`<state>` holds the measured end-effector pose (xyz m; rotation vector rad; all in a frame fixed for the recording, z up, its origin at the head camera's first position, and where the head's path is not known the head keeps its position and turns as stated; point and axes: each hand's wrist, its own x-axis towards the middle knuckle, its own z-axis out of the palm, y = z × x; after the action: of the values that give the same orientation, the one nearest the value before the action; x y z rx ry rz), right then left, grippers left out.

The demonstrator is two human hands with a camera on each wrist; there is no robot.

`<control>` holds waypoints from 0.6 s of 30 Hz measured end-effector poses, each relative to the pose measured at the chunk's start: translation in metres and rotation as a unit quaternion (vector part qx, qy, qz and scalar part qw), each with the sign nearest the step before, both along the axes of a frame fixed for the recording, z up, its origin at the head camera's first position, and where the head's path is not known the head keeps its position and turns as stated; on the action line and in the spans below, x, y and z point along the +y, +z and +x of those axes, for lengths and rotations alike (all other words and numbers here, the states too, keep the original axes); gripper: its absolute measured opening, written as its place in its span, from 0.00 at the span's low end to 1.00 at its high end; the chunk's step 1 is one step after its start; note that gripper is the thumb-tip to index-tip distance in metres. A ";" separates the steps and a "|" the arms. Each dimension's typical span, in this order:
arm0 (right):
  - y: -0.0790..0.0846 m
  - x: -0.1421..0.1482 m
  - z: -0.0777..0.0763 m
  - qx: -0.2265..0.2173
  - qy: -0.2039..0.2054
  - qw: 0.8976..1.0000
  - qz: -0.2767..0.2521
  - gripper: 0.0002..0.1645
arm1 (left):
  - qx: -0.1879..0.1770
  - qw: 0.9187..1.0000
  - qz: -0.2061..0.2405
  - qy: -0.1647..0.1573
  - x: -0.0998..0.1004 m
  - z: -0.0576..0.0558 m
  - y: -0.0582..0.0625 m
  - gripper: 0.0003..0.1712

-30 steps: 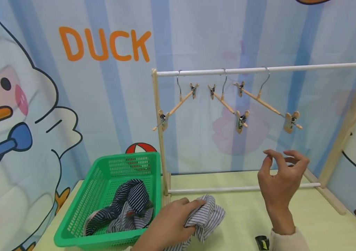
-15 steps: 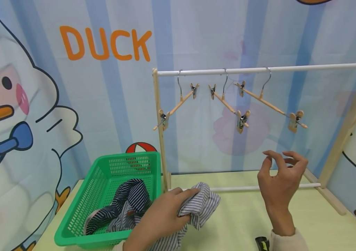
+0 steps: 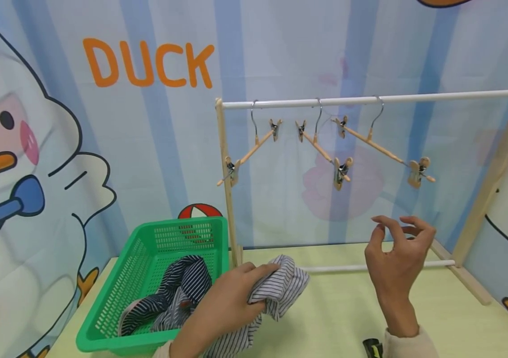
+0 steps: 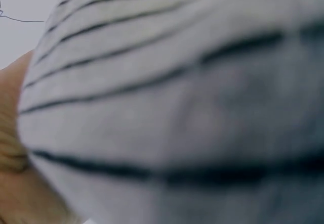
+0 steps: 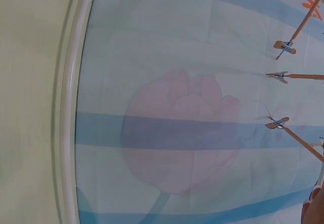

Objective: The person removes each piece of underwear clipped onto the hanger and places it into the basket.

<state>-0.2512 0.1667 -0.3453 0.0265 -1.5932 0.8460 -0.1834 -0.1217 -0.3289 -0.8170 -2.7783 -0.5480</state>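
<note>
A bunched white-and-dark striped cloth (image 3: 278, 286) is gripped in my left hand (image 3: 229, 301), just right of the basket and above the table. Part of it hangs below the wrist, and folds hide its shape. Close up, the striped cloth (image 4: 167, 97) fills most of the left wrist view, blurred. My right hand (image 3: 399, 261) is raised over the table with its fingers loosely bent and thumb apart, holding nothing. At the right edge of the right wrist view, only a bit of that hand (image 5: 313, 206) shows.
A green basket (image 3: 102, 303) at left holds dark striped cloths (image 3: 187, 283). Behind, a wooden rack with a white rail (image 3: 451, 96) carries three clip hangers (image 3: 258, 145). A lower white bar (image 3: 339, 269) crosses the rack. Near the right sleeve is a small black item (image 3: 372, 347).
My left hand has moved left and slightly up with the striped cloth. The rightmost hanger has turned slightly on the rail. My right hand has barely moved.
</note>
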 end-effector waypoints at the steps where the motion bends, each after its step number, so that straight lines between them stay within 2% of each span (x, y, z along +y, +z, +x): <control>1: 0.000 0.000 0.000 0.000 0.000 1.000 0.001 0.12 | 0.000 1.000 0.001 0.001 -0.001 0.000 0.000 0.37; 9: -0.001 0.001 0.003 -0.009 0.005 1.000 0.011 0.13 | 0.003 1.000 0.010 0.008 -0.007 -0.001 -0.003 0.37; 18: -0.003 0.002 0.002 0.005 0.008 1.000 0.008 0.12 | -0.001 1.000 0.022 0.018 -0.015 -0.003 -0.002 0.37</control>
<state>-0.2489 0.1691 -0.3480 0.0549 -1.5924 0.8452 -0.1859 -0.1369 -0.3304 -0.7561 -2.7666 -0.6010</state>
